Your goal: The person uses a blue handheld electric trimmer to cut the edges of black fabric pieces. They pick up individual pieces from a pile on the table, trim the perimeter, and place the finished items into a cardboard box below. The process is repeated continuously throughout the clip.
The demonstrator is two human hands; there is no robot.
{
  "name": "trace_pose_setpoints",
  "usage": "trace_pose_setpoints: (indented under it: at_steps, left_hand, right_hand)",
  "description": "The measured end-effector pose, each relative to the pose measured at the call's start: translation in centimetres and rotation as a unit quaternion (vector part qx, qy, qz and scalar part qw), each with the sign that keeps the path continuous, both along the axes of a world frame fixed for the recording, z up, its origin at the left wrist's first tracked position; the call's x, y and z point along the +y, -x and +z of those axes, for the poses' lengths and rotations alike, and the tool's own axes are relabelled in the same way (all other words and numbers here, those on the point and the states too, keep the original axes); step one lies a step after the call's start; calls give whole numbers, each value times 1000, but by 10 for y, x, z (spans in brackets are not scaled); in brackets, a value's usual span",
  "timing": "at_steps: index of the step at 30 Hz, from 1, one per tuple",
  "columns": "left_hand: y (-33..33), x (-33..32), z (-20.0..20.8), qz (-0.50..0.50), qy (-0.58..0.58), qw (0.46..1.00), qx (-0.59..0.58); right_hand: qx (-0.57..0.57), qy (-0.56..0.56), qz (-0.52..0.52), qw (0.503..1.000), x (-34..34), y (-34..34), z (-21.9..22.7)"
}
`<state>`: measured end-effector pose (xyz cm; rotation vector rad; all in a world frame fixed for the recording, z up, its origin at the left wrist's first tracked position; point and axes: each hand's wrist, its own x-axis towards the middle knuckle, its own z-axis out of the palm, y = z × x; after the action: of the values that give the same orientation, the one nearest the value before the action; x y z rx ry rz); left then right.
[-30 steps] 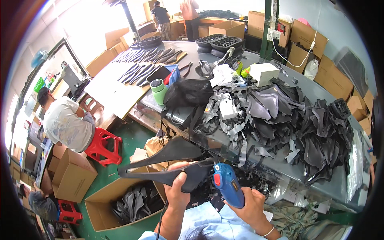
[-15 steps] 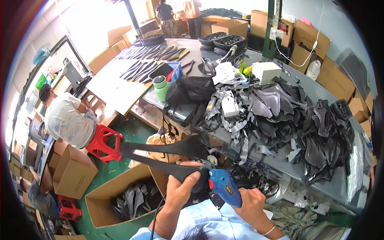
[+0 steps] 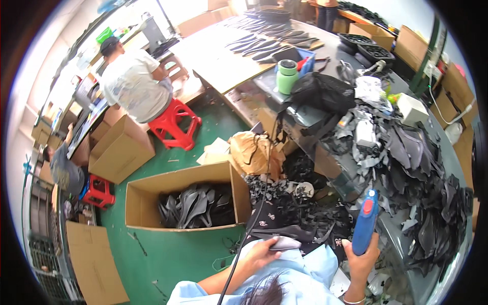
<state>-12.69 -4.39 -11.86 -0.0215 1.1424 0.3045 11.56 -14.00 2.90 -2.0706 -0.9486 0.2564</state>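
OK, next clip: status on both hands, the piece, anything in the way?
Left hand holding a grey-black piece. Right hand gripping blue handheld tool, apart from the piece. Black cable crosses in front of left forearm.

The floor [image 3: 114, 254] left of the tabletop [image 3: 395, 229] is green. A red stool [image 3: 175, 124] stands there, with a second stool [image 3: 98, 193] farther from the tabletop. Right of the tabletop rises a green post [image 3: 428, 58]; beyond its far end are an orange bench [image 3: 351, 18] and a pale wall [image 3: 406, 12]. White light washes out its far left side.
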Motion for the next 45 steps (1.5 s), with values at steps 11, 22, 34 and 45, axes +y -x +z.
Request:
trace_pose_setpoints:
  at_steps: [11, 22, 34, 45]
  left_hand:
    - [198, 89, -56, 288, -276, 879, 260]
    - [-50, 49, -26, -175, -518, 823, 155]
    - [-373, 125, 125, -196, -462, 864, -40]
    - [-378, 104, 170, -153, -437, 873, -154]
  right_hand:
    - [3, -12, 19, 1000, 11, 4, -5]
    - [-11, 21, 21, 999, 6, -8, 6]
    - [-13, -30, -66, 997, -48, -26, -27]
    - [22, -43, -166, 985, -62, -32, -24]
